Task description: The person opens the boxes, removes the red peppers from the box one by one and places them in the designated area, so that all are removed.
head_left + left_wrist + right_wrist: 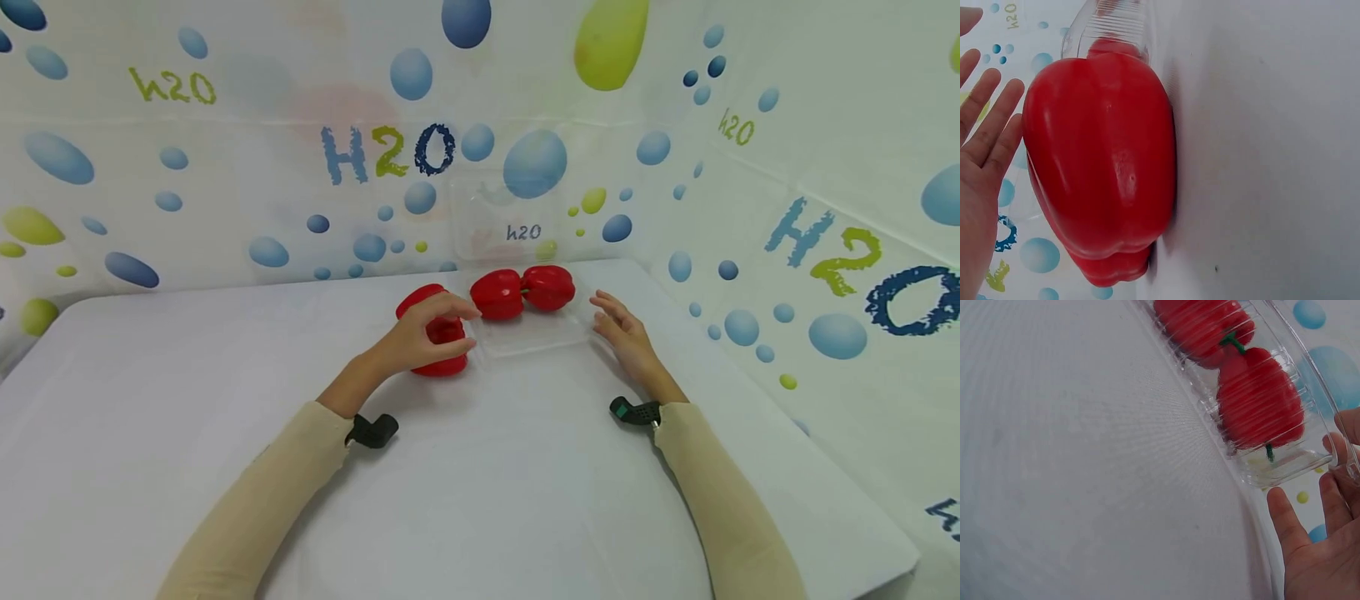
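Observation:
In the head view, my left hand (423,325) hovers over red bell pepper (442,365), its thumb and fingers spread apart in a wide curve. Seen from the left wrist, the glossy pepper (1100,156) lies on the table beside straight fingers, with more red pepper (1116,267) partly hidden behind it. A clear plastic container (532,343) with ribbed walls holds two red peppers, one on the left (497,293) and one on the right (551,287). At the container's right end is my right hand (628,346), its fingers loosely extended, fingertips right at the corner (1319,464).
A transparent lid (487,217) stands upright behind the container. The white table (480,483) meets a patterned wall covering (285,150) at the back and another stretch (825,250) on the right. Dark wrist cameras sit on the left wrist (375,431) and right wrist (633,411).

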`<state>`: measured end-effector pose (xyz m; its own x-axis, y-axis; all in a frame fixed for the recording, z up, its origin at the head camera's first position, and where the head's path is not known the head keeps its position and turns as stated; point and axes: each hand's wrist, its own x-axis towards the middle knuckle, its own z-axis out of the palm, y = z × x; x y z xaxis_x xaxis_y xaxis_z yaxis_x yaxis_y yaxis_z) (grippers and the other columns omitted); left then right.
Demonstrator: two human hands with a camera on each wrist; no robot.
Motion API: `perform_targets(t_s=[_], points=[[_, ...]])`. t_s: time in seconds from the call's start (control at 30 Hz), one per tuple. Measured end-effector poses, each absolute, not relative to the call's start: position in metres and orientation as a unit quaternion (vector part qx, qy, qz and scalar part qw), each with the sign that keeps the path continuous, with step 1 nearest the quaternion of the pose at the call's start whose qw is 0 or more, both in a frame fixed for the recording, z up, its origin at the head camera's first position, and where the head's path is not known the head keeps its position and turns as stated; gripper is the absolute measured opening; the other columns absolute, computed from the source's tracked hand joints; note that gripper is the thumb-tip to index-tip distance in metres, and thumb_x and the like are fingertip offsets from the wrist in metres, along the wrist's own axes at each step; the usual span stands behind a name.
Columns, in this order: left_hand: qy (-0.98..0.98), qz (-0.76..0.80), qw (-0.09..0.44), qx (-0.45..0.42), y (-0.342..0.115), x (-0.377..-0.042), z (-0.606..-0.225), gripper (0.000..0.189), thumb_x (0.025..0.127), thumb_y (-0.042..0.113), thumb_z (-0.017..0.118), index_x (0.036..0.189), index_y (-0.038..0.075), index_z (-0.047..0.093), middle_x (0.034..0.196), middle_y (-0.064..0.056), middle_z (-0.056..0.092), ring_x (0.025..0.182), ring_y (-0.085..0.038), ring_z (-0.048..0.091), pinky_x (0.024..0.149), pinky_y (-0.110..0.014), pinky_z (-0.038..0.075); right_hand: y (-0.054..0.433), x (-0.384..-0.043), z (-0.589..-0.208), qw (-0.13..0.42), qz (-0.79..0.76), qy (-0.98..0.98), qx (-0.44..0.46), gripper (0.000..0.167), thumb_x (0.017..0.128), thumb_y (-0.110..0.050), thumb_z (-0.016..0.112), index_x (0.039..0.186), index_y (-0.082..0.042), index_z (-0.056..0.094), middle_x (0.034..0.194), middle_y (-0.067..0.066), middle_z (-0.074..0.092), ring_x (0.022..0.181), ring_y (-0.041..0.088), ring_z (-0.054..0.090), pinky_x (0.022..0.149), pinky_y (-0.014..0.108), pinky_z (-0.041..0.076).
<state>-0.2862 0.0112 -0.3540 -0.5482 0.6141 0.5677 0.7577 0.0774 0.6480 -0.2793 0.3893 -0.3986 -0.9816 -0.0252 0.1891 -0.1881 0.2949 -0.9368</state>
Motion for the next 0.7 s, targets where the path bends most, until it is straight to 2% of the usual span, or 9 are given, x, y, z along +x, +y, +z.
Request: perform_targets(t_s=[0.23, 0.4, 0.53, 0.7], points=[[-0.745, -0.476, 0.074, -0.461, 0.023, -0.286, -0.352, 0.045, 0.079, 0.01, 0.078, 0.121, 0.006, 0.061, 0.118, -0.012, 0.062, 0.109, -0.031, 0.057, 0.086, -0.045, 0.055, 0.389, -0.28, -0.399, 0.071, 0.587, -0.804, 0.066, 0.052, 0.103, -0.029, 0.048, 0.146, -0.002, 0.039, 0.161, -0.001, 0.022, 0.147, 0.025, 0.024, 0.105, 0.026, 0.041], [-0.764, -0.474, 0.058, -0.434, 0.03, -0.29, -0.352, 0.045, 0.082, 0.013, 0.077, 0.123, 0.008, 0.06, 0.118, -0.008, 0.062, 0.11, -0.028, 0.058, 0.091, -0.05, 0.052, 0.39, -0.281, -0.4, 0.069, 0.588, -0.804, 0.063, 0.053, 0.103, -0.03, 0.049, 0.146, -0.002, 0.039, 0.161, -0.001, 0.022, 0.146, 0.025, 0.027, 0.107, 0.029, 0.04], [-0.766, -0.477, 0.053, -0.427, 0.034, -0.295, -0.355, 0.046, 0.082, 0.01, 0.076, 0.124, 0.006, 0.058, 0.119, -0.01, 0.062, 0.112, -0.033, 0.058, 0.094, -0.053, 0.049, 0.39, -0.282, -0.402, 0.067, 0.589, -0.803, 0.064, 0.052, 0.103, -0.029, 0.049, 0.146, -0.002, 0.039, 0.161, -0.001, 0.022, 0.146, 0.026, 0.027, 0.108, 0.032, 0.039], [-0.766, -0.482, 0.051, -0.422, 0.04, -0.302, -0.356, 0.047, 0.083, 0.008, 0.076, 0.125, 0.005, 0.057, 0.12, -0.018, 0.06, 0.112, -0.038, 0.056, 0.094, -0.054, 0.049, 0.389, -0.28, -0.399, 0.067, 0.594, -0.799, 0.067, 0.052, 0.103, -0.028, 0.05, 0.146, -0.002, 0.04, 0.161, -0.001, 0.022, 0.148, 0.024, 0.022, 0.104, 0.025, 0.041]])
